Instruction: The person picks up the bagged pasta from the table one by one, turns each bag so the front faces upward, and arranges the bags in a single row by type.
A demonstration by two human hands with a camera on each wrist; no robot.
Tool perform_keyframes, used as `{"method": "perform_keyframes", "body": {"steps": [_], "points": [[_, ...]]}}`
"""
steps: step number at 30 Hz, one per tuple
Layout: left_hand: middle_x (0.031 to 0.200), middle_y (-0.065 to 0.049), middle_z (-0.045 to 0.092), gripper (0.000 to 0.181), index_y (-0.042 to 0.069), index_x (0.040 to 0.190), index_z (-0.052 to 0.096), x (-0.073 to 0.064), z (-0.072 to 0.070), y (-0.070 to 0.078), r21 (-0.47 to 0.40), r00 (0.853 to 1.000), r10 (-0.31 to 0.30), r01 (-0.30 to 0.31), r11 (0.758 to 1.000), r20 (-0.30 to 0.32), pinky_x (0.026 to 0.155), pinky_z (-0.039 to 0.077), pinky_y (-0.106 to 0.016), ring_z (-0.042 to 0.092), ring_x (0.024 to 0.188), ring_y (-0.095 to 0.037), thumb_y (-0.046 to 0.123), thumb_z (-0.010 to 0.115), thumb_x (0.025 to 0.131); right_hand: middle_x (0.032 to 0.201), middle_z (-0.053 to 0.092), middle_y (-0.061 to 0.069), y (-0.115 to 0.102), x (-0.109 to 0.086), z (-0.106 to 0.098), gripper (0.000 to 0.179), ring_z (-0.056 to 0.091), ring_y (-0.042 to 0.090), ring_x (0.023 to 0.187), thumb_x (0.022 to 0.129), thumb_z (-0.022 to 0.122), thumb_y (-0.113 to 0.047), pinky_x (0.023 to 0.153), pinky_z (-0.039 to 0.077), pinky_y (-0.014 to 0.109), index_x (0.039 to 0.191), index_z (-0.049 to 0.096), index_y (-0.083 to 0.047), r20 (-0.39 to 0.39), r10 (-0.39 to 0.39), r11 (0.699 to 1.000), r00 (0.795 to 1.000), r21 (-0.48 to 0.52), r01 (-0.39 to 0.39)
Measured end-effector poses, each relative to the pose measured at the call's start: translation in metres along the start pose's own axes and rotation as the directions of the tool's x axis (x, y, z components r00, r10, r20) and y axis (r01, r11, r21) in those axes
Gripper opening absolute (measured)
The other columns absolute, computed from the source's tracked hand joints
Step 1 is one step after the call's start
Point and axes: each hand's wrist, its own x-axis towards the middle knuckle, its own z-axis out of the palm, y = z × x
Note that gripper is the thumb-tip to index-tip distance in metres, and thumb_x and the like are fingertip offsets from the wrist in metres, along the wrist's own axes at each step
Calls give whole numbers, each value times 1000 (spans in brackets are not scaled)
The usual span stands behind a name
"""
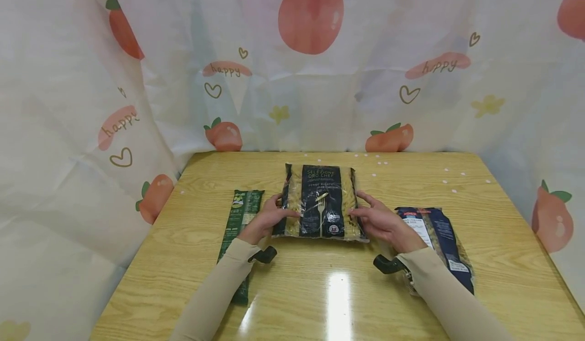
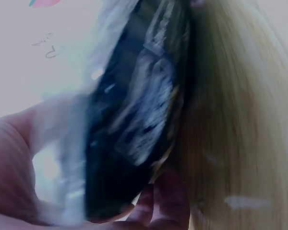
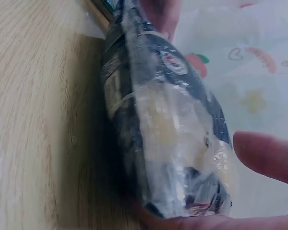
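Note:
Between my hands is a clear and black bag of penne pasta (image 1: 315, 199), its front with the fork print facing up toward the head camera. My left hand (image 1: 268, 218) grips its left side, thumb over the front and fingers curled under the edge, as the left wrist view shows. At the other side my right hand (image 1: 383, 223) holds the bag with the thumb on the front and fingers beneath. In the right wrist view the bag's crimped end (image 3: 153, 143) tilts close over the table, casting a shadow.
A narrow green packet (image 1: 237, 224) lies on the wooden table (image 1: 297, 290) beside my left forearm. Partly behind my right wrist lies a navy pasta bag (image 1: 441, 234). Small white bits dot the table's far side. A fruit-printed curtain (image 1: 320, 97) hangs behind.

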Motion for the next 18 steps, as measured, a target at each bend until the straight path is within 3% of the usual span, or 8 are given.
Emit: {"method": "perform_keyframes", "body": {"steps": [3,6,7,9,10,13,14,18], "points": [[164,-28,32,97,5,164,22,-2,-5,0,-4,999,31,-31,1000,5,122,35,-60,34,151,-47,15,80,87,167,2,32,-2,-2,2,83,45,10,105,108,45,-6,108,39,36,165,-15,-14,-10,3,999,1000,-53,-4],[163,-28,34,93,6,164,22,-4,-9,0,-17,999,36,-36,999,19,122,34,-61,35,150,-47,14,77,90,167,4,33,-4,-6,3,81,48,23,122,109,45,-10,120,31,53,166,-13,-11,-20,4,996,1000,-88,-5],[163,-28,34,92,6,164,22,-5,-9,1,-22,999,35,-34,999,24,122,33,-62,35,151,-47,14,77,90,168,6,32,-5,-7,2,79,49,25,118,109,45,-11,119,32,55,166,-10,-11,-37,3,994,999,-108,-7],[163,-28,35,89,7,164,23,-7,-8,2,-30,999,31,-30,999,29,123,32,-63,35,151,-46,14,75,92,170,2,31,-7,-12,0,79,40,40,141,110,45,-13,124,26,63,166,-12,-10,-37,-4,994,999,-112,0],[163,-28,35,89,7,164,23,-7,-8,3,-39,999,27,-26,999,29,123,31,-63,34,151,-46,14,75,92,171,-2,30,-9,-14,-1,80,26,45,153,110,44,-15,125,23,66,165,-13,-10,-34,-8,994,999,-113,4],[163,-27,34,87,7,164,23,-8,-9,5,-60,999,17,-16,998,29,123,30,-64,34,151,-45,14,73,94,172,-3,29,-12,-20,-5,81,16,48,157,110,45,-16,126,21,66,165,-14,-9,-39,-29,994,999,-110,24],[163,-27,34,86,7,164,23,-8,-9,5,-63,999,19,-17,998,28,123,31,-63,34,151,-45,14,72,94,171,-6,29,-13,-22,-6,81,1,48,159,111,45,-16,127,16,67,164,-15,-9,-28,-37,994,999,-100,34],[163,-26,32,82,5,164,22,-9,-8,5,-83,999,37,-35,996,17,123,33,-61,33,151,-45,14,68,96,171,-7,30,-15,-32,-8,78,2,48,159,111,43,-18,130,13,62,165,-12,-8,-40,-65,990,997,-129,60]]}}
